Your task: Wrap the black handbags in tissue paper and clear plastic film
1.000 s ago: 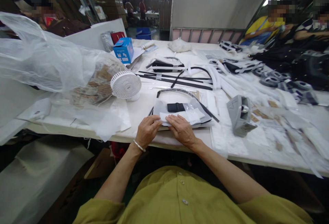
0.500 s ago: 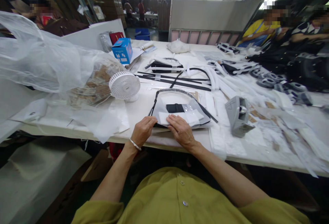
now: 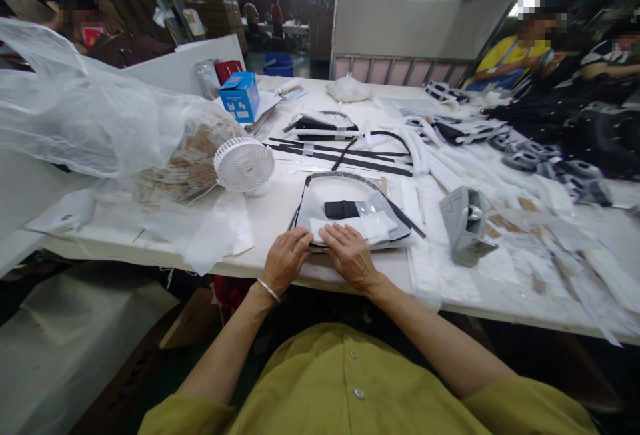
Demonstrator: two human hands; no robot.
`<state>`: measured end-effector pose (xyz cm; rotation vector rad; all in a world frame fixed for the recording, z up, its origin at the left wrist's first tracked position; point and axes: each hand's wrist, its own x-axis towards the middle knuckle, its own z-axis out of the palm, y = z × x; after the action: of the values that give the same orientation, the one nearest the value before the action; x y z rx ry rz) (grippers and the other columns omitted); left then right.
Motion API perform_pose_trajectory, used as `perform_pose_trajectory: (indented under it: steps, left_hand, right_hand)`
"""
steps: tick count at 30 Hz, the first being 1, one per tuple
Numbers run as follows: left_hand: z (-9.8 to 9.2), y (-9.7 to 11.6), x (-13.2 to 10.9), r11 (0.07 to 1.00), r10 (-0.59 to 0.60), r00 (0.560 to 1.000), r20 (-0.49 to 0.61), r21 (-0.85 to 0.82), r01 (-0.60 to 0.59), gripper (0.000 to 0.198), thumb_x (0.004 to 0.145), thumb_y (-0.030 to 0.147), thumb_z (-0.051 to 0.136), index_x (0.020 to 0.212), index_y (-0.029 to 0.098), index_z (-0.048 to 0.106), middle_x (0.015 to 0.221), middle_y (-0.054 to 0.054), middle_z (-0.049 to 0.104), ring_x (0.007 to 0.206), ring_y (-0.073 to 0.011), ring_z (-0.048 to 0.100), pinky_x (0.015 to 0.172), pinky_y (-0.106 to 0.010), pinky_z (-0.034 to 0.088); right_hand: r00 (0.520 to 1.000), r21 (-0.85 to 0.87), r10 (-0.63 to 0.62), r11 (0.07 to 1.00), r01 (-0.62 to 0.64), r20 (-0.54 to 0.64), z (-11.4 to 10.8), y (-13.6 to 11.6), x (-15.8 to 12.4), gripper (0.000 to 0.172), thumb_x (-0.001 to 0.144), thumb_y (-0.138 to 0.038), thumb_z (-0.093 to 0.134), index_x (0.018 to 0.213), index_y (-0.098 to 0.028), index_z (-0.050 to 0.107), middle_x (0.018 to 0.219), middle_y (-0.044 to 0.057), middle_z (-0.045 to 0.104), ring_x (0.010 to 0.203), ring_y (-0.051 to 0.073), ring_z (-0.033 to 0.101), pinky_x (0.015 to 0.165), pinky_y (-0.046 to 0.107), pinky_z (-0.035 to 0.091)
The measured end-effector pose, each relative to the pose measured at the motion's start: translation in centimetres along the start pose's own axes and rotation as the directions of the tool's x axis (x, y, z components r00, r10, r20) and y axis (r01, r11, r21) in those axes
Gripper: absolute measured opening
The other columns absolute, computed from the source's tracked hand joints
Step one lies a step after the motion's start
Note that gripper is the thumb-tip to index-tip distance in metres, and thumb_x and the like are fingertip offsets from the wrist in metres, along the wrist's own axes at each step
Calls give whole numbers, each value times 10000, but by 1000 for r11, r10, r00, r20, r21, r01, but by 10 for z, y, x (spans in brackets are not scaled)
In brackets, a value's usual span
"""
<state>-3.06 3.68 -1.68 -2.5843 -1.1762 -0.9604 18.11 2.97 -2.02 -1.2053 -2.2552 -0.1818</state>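
A flat handbag (image 3: 315, 212) with a pale grey body and dark edging lies on the table before me, its arched handle (image 3: 345, 174) wrapped in clear film. On its front are a folded white sheet (image 3: 377, 225) and a small black piece (image 3: 341, 210), partly under clear plastic. My left hand (image 3: 287, 258) is at the bag's lower left corner, its fingers bent over the edge and the thumb hidden. Stretched out and close together, the fingers of my right hand (image 3: 350, 256) lie flat on the white sheet near the bottom edge.
Left of the bag stands a white fan (image 3: 244, 165), with a large clear plastic bag (image 3: 100, 122) behind it. A grey tape dispenser (image 3: 463, 225) stands to the right. Black strips (image 3: 345, 158) and a blue box (image 3: 240, 96) lie farther back. Co-workers sit at the far right.
My left hand has shifted right along the bag's lower edge, closer to my right hand. My right hand has slid slightly left on the white sheet.
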Motion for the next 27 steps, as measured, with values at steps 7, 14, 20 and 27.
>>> perform_pose_trajectory:
  steps: [7,14,20,27]
  left_hand:
    - [19,-8,0,996,-51,997,-59,64,54,144,932,207,499,1016,209,617,961,-84,680,927,-233,629,813,-389,483]
    - [13,-3,-1,994,61,998,-7,86,-61,485,945,111,426,1416,226,423,1276,-106,627,1176,-228,586,987,-394,448]
    - [13,-2,-9,994,74,997,20,74,-76,491,957,137,409,1443,209,404,1292,-112,631,1209,-232,583,1014,-408,460]
    - [5,-2,6,954,186,970,159,208,-217,366,962,123,394,1312,145,500,1267,-151,625,1175,-271,586,936,-426,467]
  right_hand:
    - [999,-92,27,995,-24,27,11,-9,1,478,935,-109,445,1377,-264,541,1368,74,592,1287,276,501,1090,490,336]
    - [999,-107,48,993,-48,-5,16,-10,2,455,944,-122,415,1379,-191,531,1336,107,610,1249,282,519,1084,485,345]
    - [997,-120,70,991,-64,44,15,-16,0,488,935,-251,528,1410,-151,479,1391,172,547,1303,332,462,1101,547,305]
    - [999,-147,28,989,-23,32,15,-15,-1,476,951,-149,422,1426,-138,457,1379,183,553,1301,322,464,1094,550,309]
